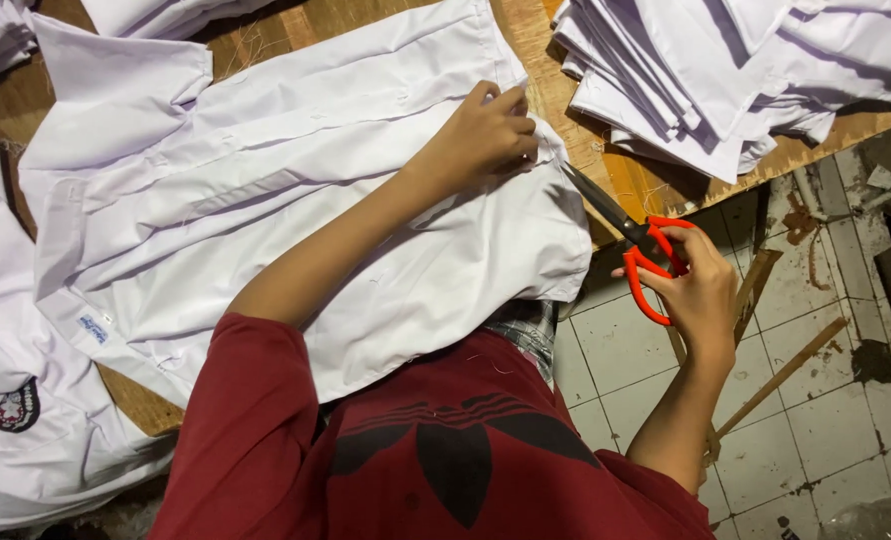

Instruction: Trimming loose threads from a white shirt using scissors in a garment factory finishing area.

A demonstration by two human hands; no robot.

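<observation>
A white shirt (295,190) lay spread flat across the wooden table (625,180), its lower edge hanging off the near side over the person's lap. The left hand (485,135) rested on the shirt near its right edge, fingers curled together and pressing or pinching the cloth there, though what exactly lay between the fingertips could not be told. The right hand (695,285) hung beyond the table edge, above the tiled floor (825,440), with thumb and fingers threaded through the orange handles of the scissors (630,240); the dark blades looked nearly closed and pointed up toward the left hand, tip just beside the shirt's edge. The shirt seemed light, soft and limp, likely to wrinkle and slide on the wood, so it would handle best held taut at a seam or hem close to the blades. A stack (715,70) of folded white shirts sat near, on the table's far right corner, crowding the scissors' side. More white garments lay to the left, one with a dark badge (15,405). Loose wooden slats (765,370) lay on the floor below the right hand.
</observation>
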